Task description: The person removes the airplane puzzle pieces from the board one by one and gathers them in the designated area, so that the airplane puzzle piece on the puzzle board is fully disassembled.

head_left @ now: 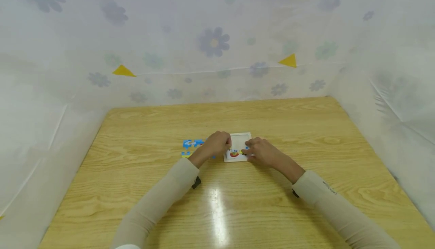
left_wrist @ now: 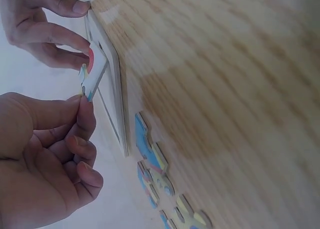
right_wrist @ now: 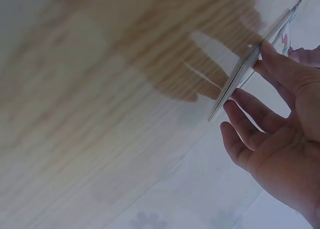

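Over the white puzzle tray (head_left: 240, 139), the person's left hand (head_left: 216, 144) pinches a tilted puzzle piece (left_wrist: 95, 75); the right hand (head_left: 264, 152), fingers apart, touches the tray's right side. Loose pieces (head_left: 188, 143) lie left of it.

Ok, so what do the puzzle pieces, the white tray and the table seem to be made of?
Puzzle pieces: probably thin wood or thick card, printed, judging by coloured faces and pale edges.
White tray: perhaps wood or fibreboard, coated white; its edge looks layered.
Table: wood or wood-look laminate, glossy, showing grain and a bright reflection.
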Tool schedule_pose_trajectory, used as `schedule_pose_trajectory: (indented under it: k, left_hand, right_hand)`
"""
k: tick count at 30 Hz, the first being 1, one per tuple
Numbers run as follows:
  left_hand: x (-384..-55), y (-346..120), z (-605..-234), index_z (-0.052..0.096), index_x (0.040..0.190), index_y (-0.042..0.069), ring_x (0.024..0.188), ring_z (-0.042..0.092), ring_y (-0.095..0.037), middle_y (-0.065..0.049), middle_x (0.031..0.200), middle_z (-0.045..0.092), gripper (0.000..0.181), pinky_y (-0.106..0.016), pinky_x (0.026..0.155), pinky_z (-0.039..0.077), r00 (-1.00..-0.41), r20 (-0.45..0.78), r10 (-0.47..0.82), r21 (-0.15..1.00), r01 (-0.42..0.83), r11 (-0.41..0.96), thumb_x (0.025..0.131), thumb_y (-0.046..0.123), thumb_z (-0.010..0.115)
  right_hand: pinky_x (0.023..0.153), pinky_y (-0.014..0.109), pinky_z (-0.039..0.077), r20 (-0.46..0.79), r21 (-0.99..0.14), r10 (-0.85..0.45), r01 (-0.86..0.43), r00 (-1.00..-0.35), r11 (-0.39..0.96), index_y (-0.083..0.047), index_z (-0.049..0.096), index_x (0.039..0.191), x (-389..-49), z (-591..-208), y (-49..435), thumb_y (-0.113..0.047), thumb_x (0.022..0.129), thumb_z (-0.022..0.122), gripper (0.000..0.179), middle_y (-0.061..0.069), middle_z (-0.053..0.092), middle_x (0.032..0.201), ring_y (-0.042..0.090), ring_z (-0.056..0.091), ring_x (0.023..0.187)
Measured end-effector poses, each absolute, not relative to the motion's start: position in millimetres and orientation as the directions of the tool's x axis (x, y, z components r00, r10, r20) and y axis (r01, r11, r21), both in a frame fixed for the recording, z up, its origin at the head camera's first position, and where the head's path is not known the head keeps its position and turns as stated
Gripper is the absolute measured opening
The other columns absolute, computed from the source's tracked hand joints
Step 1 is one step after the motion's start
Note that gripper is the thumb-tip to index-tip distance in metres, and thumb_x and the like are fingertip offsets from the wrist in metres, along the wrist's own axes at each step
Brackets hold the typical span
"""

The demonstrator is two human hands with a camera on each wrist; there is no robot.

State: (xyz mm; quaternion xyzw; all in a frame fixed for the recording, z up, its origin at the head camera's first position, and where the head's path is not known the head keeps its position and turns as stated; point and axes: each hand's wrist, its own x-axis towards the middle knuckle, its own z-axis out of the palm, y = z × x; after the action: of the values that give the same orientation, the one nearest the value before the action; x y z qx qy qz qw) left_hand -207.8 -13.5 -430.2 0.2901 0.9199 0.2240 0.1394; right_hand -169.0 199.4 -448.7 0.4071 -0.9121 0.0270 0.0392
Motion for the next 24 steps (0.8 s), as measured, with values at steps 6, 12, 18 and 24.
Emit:
schedule_pose_trajectory:
  k: [6, 12, 18, 24]
  left_hand:
    - [-209.4, -20.6, -428.3, 0.064, 0.083, 0.005, 0.067, 0.054, -0.012, -0.005, 0.083, 0.065, 0.014, -0.024, 0.065, 0.047, -0.784, -0.093, 0.614, 0.518, 0.488, 0.702, 0.091, 0.004, 0.052]
    - [-211.9, -28.9, -427.9, 0.064, 0.079, 0.005, 0.060, 0.049, -0.010, -0.005, 0.078, 0.063, 0.015, -0.025, 0.067, 0.047, -0.783, -0.092, 0.615, 0.537, 0.481, 0.693, 0.088, 0.001, 0.053]
    - [-212.5, -43.1, -424.7, 0.061, 0.073, 0.004, 0.052, 0.047, -0.010, -0.003, 0.069, 0.059, 0.016, -0.038, 0.083, 0.050, -0.785, -0.083, 0.614, 0.618, 0.442, 0.650, 0.082, -0.003, 0.050]
    - [-214.4, -62.0, -420.7, 0.062, 0.075, 0.003, 0.056, 0.047, -0.011, -0.003, 0.070, 0.058, 0.016, -0.050, 0.100, 0.043, -0.780, -0.095, 0.618, 0.639, 0.429, 0.639, 0.083, -0.003, 0.049]
  right_hand:
    - [0.086, 0.046, 0.052, 0.088, -0.009, -0.741, -0.744, -0.666, 0.668, -0.010, 0.073, 0.107, -168.4, -447.9, 198.6, -0.021, 0.079, 0.075, 0.030, 0.021, 0.067, 0.112, 0.034, 0.062, 0.105]
    - [0.081, 0.046, 0.053, 0.136, -0.018, -0.755, -0.763, -0.642, 0.646, -0.010, 0.073, 0.107, -169.5, -448.3, 199.9, -0.021, 0.078, 0.076, 0.031, 0.022, 0.067, 0.109, 0.035, 0.063, 0.101]
    - [0.083, 0.046, 0.051, 0.152, -0.020, -0.777, -0.788, -0.611, 0.616, -0.010, 0.073, 0.107, -171.0, -449.4, 201.0, -0.023, 0.081, 0.074, 0.028, 0.022, 0.067, 0.108, 0.034, 0.063, 0.100]
    - [0.087, 0.049, 0.050, 0.071, -0.020, -0.746, -0.749, -0.662, 0.663, -0.008, 0.072, 0.108, -166.1, -443.5, 196.3, -0.018, 0.080, 0.075, 0.030, 0.023, 0.066, 0.112, 0.036, 0.062, 0.105]
